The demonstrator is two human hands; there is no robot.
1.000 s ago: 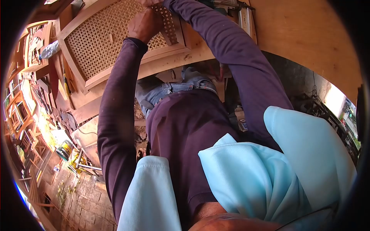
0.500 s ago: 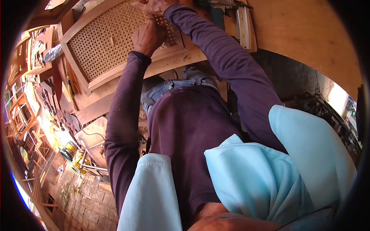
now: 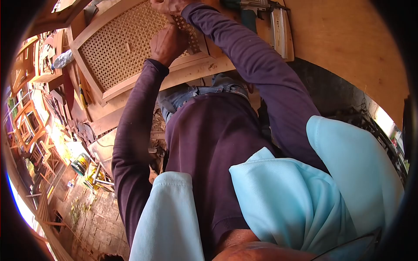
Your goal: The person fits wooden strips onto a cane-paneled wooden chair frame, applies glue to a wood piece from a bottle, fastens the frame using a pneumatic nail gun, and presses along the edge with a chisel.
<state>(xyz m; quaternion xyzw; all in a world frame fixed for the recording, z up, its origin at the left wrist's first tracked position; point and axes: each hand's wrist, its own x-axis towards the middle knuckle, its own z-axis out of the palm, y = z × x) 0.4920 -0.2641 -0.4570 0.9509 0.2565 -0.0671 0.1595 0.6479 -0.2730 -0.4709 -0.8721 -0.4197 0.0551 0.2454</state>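
Observation:
A wooden frame (image 3: 93,82) filled with woven cane webbing (image 3: 115,48) lies in front of my body at the top of the view. My left hand (image 3: 169,45) is closed in a fist against the webbing, near the frame's right part. Just beyond it, my right hand (image 3: 174,6) reaches across with its fingers bent, partly cut off by the upper image edge. Whatever either hand grips is hidden. A short pale strip (image 3: 128,47) stands out on the webbing left of my hands.
A teal and silver nail gun (image 3: 252,11) lies right of my right forearm, beside a plywood sheet (image 3: 348,43). At left are a plastic bottle (image 3: 63,59), a yellow-handled tool (image 3: 82,95) and wooden frames (image 3: 28,119). Tins (image 3: 80,164) stand on the brick floor (image 3: 96,222).
My right hand has shifted slightly up, further out of view. My left hand stays closed on the webbing. The whole view has tilted a little.

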